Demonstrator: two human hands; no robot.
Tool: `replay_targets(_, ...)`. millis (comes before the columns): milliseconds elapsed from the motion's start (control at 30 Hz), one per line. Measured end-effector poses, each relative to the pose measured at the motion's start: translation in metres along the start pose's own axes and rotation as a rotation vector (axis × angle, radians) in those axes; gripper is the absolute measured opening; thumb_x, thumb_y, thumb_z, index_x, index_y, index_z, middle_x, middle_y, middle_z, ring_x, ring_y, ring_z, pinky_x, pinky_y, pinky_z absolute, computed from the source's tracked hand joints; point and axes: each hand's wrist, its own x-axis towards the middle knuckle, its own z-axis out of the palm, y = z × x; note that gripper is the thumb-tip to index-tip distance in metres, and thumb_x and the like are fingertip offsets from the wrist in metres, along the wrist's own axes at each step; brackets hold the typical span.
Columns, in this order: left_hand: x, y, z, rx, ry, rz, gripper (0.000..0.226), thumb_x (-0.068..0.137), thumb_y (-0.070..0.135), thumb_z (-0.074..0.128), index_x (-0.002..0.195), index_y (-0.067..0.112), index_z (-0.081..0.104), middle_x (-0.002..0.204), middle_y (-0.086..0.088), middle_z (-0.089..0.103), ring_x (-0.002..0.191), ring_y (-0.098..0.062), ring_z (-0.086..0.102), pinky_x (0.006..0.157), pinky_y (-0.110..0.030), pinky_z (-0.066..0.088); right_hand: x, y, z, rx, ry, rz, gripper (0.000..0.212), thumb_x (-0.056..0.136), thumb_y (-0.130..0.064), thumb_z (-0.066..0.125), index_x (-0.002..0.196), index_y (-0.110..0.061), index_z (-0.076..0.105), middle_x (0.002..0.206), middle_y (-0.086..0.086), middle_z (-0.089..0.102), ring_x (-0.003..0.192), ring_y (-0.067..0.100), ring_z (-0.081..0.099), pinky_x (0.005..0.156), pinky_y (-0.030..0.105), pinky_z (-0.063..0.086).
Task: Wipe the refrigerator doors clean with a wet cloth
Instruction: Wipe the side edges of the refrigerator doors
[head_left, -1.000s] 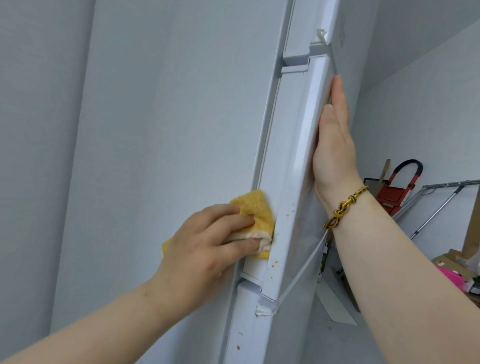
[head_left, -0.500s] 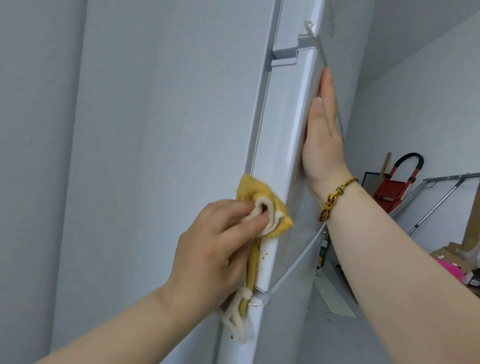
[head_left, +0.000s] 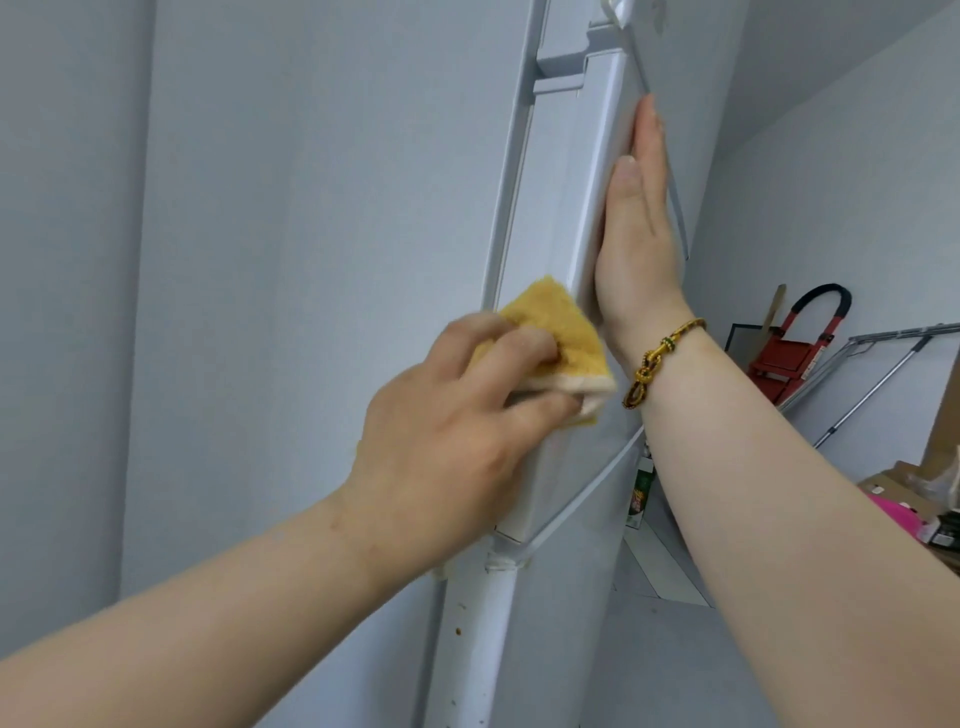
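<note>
Two bare hands work on a white refrigerator door (head_left: 558, 208) that stands open and is seen almost edge-on, running from the top of the view down to the bottom. At the far left is a plain grey wall (head_left: 67, 312), and beside it a broad pale panel (head_left: 311, 234) reaches up to the door; whether that panel is wall or the refrigerator's side cannot be told. The left hand (head_left: 447, 415), slightly blurred, comes up from the lower left with its fingers curled round a folded yellow cloth (head_left: 550, 332). It presses the cloth against the door's narrow edge, about halfway up the view. The cloth has a pale cream underside showing along its lower fold. Below this hand, a few small orange specks (head_left: 458, 631) dot the lower part of the door's edge.

Just right of the cloth, the right hand (head_left: 636, 249) lies flat against the door's right-hand face, fingers straight and together, pointing upward, gripping nothing. A gold and dark braided bracelet (head_left: 660, 358) sits on that wrist, close to the cloth's corner. Under the right forearm a thin clear bar (head_left: 587, 488) slants across the door, and a green carton (head_left: 640, 499) shows low behind it.

Farther right, against the back wall, stands a red step stool (head_left: 784, 358) with a black looped handle. Beside it lean grey metal poles (head_left: 883, 364). At the right edge sit cardboard boxes (head_left: 891, 480) and something pink (head_left: 896, 512).
</note>
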Motion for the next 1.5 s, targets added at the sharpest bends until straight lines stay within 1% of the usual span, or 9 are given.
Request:
replay_targets(133, -0.051, 0.012, -0.007, -0.110, -0.117, -0.012, 0.032, 0.082, 0.006, 0.039, 0.099, 0.030, 0.052, 0.107, 0.003, 0.045, 0.098, -0.022, 0.047, 0.044, -0.025, 0.046, 0.000, 0.000, -0.004, -0.002, -0.031, 0.008, 0.046, 0.101, -0.013, 0.019, 0.146, -0.010, 0.007, 0.155, 0.003, 0.004, 0.143, 0.013, 0.001, 0.117, 0.027, -0.001)
replay_targets(267, -0.057, 0.007, -0.008, -0.132, -0.136, -0.027, 0.031, 0.082, 0.008, 0.041, 0.097, 0.033, 0.052, 0.105, 0.003, 0.045, 0.096, -0.020, 0.048, 0.045, -0.019, 0.040, 0.001, -0.002, -0.011, -0.017, -0.096, 0.018, 0.047, 0.101, -0.013, 0.021, 0.146, -0.011, 0.007, 0.155, 0.002, 0.003, 0.143, 0.012, 0.000, 0.114, 0.022, -0.001)
replay_targets(433, -0.040, -0.004, -0.009, -0.175, -0.137, -0.037, 0.035, 0.075, 0.008, 0.048, 0.098, 0.034, 0.051, 0.106, 0.004, 0.045, 0.096, -0.019, 0.048, 0.048, -0.019, 0.039, -0.034, 0.011, -0.013, -0.011, -0.123, 0.054, 0.048, 0.100, -0.018, 0.026, 0.145, -0.014, 0.010, 0.155, -0.001, 0.003, 0.140, 0.004, 0.001, 0.094, -0.007, 0.001)
replay_targets(733, -0.072, 0.014, -0.007, -0.259, -0.148, -0.100, 0.037, 0.082, 0.006, 0.033, 0.099, 0.033, 0.052, 0.107, 0.002, 0.044, 0.098, -0.020, 0.047, 0.048, -0.022, 0.046, -0.063, 0.029, -0.001, -0.037, -0.113, 0.070, 0.063, 0.087, -0.033, 0.021, 0.145, -0.012, 0.005, 0.155, 0.001, 0.000, 0.133, -0.003, -0.001, 0.103, 0.004, -0.003)
replay_targets(867, -0.094, 0.016, -0.011, -0.308, -0.224, -0.160, 0.040, 0.073, 0.009, 0.044, 0.101, 0.037, 0.051, 0.107, 0.004, 0.044, 0.095, -0.016, 0.048, 0.039, -0.026, 0.047, -0.064, 0.028, -0.002, -0.041, -0.140, 0.072, 0.064, 0.087, -0.033, 0.021, 0.145, -0.012, 0.005, 0.155, 0.002, -0.001, 0.141, 0.008, -0.002, 0.100, -0.001, -0.002)
replay_targets(1000, -0.094, 0.013, -0.011, -0.357, -0.208, -0.243, 0.027, 0.088, 0.016, 0.039, 0.101, 0.035, 0.052, 0.107, 0.006, 0.048, 0.092, -0.013, 0.051, 0.046, -0.029, 0.050, -0.069, 0.029, -0.011, -0.032, -0.182, 0.060, 0.060, 0.090, -0.028, 0.026, 0.145, -0.012, 0.008, 0.155, 0.001, 0.004, 0.135, -0.002, 0.002, 0.094, -0.010, 0.002)
replay_targets(1100, -0.097, 0.015, -0.008, -0.405, -0.173, -0.343, 0.029, 0.082, 0.013, 0.043, 0.100, 0.034, 0.053, 0.106, 0.008, 0.049, 0.090, -0.012, 0.052, 0.058, -0.027, 0.051, -0.104, 0.043, -0.016, -0.031, -0.215, 0.100, 0.049, 0.097, -0.014, 0.030, 0.140, -0.025, 0.009, 0.145, -0.013, 0.009, 0.129, -0.008, 0.004, 0.093, -0.011, 0.003)
replay_targets(1233, -0.102, 0.016, -0.005, -0.402, -0.143, -0.365, 0.029, 0.081, 0.011, 0.044, 0.099, 0.031, 0.054, 0.106, 0.008, 0.051, 0.091, -0.014, 0.053, 0.064, -0.028, 0.050, -0.154, 0.064, -0.006, -0.004, -0.203, 0.210, 0.042, 0.087, -0.027, 0.027, 0.117, -0.050, 0.008, 0.139, -0.021, 0.004, 0.130, -0.012, 0.003, 0.097, -0.008, 0.003)
replay_targets(1500, -0.107, 0.031, -0.005, -0.284, -0.109, -0.496, 0.027, 0.082, 0.012, 0.041, 0.100, 0.028, 0.053, 0.104, 0.008, 0.050, 0.089, -0.016, 0.050, 0.066, -0.023, 0.040, -0.153, 0.074, -0.015, -0.010, -0.285, 0.214, 0.044, 0.087, -0.029, 0.029, 0.117, -0.051, 0.005, 0.139, -0.021, 0.001, 0.128, -0.015, 0.000, 0.098, -0.008, 0.002)
